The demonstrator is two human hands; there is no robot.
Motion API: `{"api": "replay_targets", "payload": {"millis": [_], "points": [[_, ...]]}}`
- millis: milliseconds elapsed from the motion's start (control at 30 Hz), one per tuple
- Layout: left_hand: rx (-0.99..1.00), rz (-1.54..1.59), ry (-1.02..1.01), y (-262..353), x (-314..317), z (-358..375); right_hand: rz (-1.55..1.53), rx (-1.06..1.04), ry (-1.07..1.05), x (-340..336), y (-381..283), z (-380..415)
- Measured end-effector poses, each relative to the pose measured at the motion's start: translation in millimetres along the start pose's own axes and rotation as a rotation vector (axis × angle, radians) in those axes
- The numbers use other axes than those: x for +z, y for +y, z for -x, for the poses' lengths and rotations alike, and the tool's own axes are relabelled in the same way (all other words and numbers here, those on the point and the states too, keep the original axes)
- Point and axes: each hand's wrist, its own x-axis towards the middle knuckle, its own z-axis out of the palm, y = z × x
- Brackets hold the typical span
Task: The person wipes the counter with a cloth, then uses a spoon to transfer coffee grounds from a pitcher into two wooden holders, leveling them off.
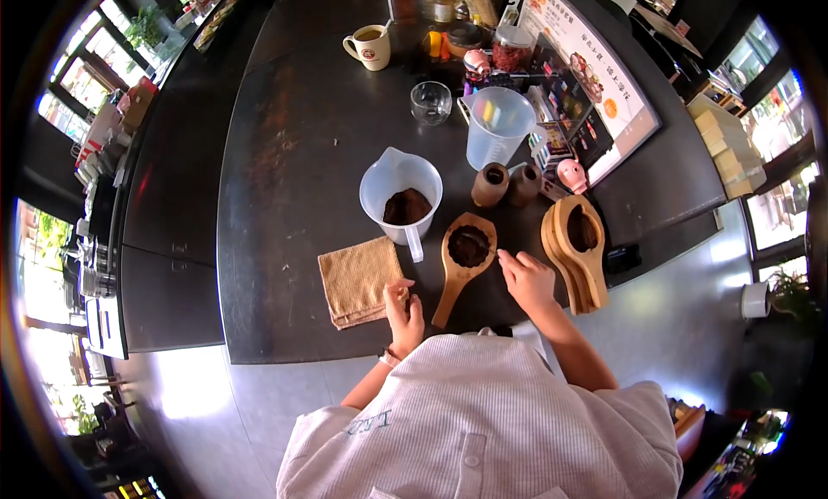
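Note:
A wooden mould with a handle (pixel 448 292) lies on the dark table, its scalloped hollow lined with dark brown paste (pixel 469 246). My right hand (pixel 528 281) is just right of it, fingertips pinched at the rim on something thin and small that I cannot make out. My left hand (pixel 404 316) hovers at the right edge of a folded brown cloth (pixel 355 283), thumb and fingers apart, holding nothing. Beyond the mould stands a translucent measuring jug (pixel 373 188) with a dark brown mass (pixel 407 207) inside. More wooden moulds (pixel 580 262) are stacked to the right, the top one with dark paste in its hollow.
Behind the mould stand two small brown jars (pixel 491 185) and another translucent jug (pixel 498 128). Farther back are a glass cup (pixel 430 104), a mug (pixel 371 49), a lidded jar (pixel 513 49) and a pink pig figurine (pixel 571 175). A menu board (pixel 595 76) leans at the right.

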Motion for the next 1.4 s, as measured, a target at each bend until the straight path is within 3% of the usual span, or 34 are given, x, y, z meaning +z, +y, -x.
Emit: {"api": "replay_targets", "payload": {"millis": [700, 1033, 1167, 1400], "points": [[-0.093, -0.009, -0.032, -1.3, 2.1, 0.3, -0.035, -0.03, -0.021, -20.5, -9.5, 8.4], [-0.047, -0.088, -0.049, -3.1, 2.2, 0.1, -0.051, 0.02, 0.019, -10.6, -10.9, 4.9], [0.074, -0.225, -0.132, 3.0, 4.4, -5.3, 0.054, 0.077, -0.028, -14.1, -3.3, 2.3], [0.261, -0.468, -0.351, 8.6, 19.9, -11.1, -0.047, 0.007, -0.078, -16.0, -4.5, 6.1]]}}
